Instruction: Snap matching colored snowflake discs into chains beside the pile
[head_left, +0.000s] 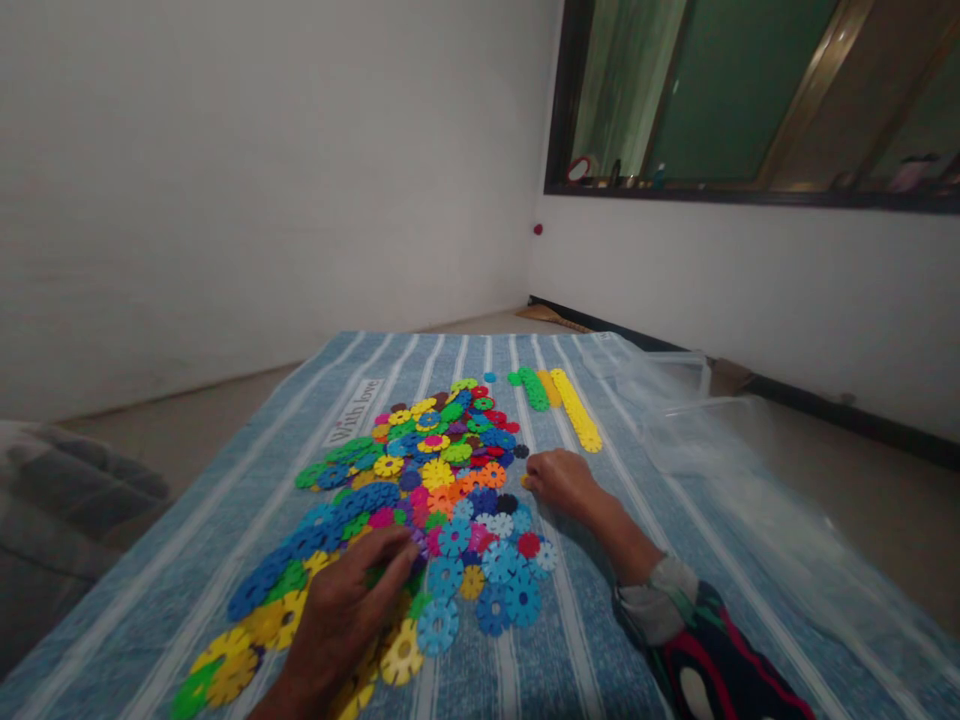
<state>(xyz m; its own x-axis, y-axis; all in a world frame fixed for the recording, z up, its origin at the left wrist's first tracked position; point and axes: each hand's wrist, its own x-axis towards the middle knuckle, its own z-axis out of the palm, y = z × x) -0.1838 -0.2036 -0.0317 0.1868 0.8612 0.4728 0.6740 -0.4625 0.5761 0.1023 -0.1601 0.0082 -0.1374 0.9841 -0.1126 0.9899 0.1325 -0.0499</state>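
Note:
Many coloured notched plastic discs (454, 537) lie in a wide pile on a striped blue cloth. Over the near left part of the pile is my left hand (356, 590), thumb and fingers closed around a purple disc (418, 543). My right hand (559, 478) rests at the pile's right edge, its fingers pinched on a small yellow disc (527, 482). Beyond it, a long yellow row of discs (574, 408) lies beside a green row (534, 388) and a shorter orange row (550, 388).
Clear plastic containers (701, 405) stand along the right side of the cloth. Printed lettering (355, 412) shows on the cloth left of the pile. A grey fabric-covered shape (67, 520) is at the far left. Behind are white walls and a window (735, 90).

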